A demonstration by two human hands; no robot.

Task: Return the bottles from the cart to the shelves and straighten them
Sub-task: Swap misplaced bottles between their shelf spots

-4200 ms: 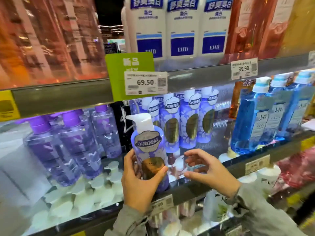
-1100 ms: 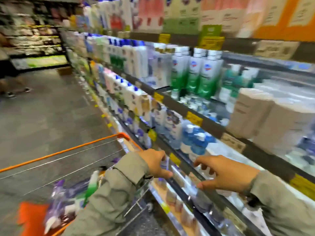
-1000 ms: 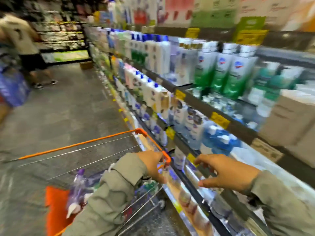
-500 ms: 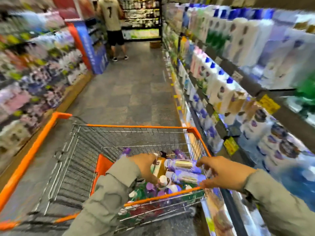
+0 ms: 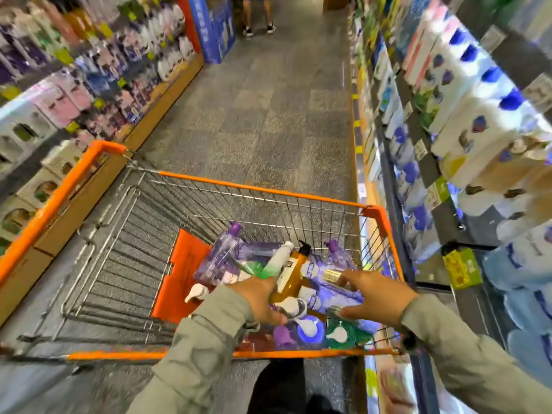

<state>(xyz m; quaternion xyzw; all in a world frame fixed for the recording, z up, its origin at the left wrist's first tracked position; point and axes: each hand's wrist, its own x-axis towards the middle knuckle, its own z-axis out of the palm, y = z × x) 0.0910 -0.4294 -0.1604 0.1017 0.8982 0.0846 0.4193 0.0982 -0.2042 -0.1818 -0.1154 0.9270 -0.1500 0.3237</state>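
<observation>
A wire cart with an orange rim (image 5: 257,189) stands in front of me in the aisle. At its near right end lie several bottles: a clear purple one (image 5: 224,255), a white and green one (image 5: 276,261), an amber one with a black pump (image 5: 294,270) and a lilac one with a gold band (image 5: 328,282). My left hand (image 5: 260,297) hovers over the amber bottle with relaxed fingers. My right hand (image 5: 373,297) is spread just over the lilac bottle, thumb and fingers apart. Neither hand grips anything.
Shelves of white, blue and purple bottles (image 5: 430,162) run close along the cart's right side. More stocked shelves (image 5: 89,85) line the left. A person's legs (image 5: 257,22) stand far down the grey aisle floor (image 5: 268,115).
I turned from the shelf to face the cart. Both hands came away from the shelf edge and moved down over the bottles in the cart.
</observation>
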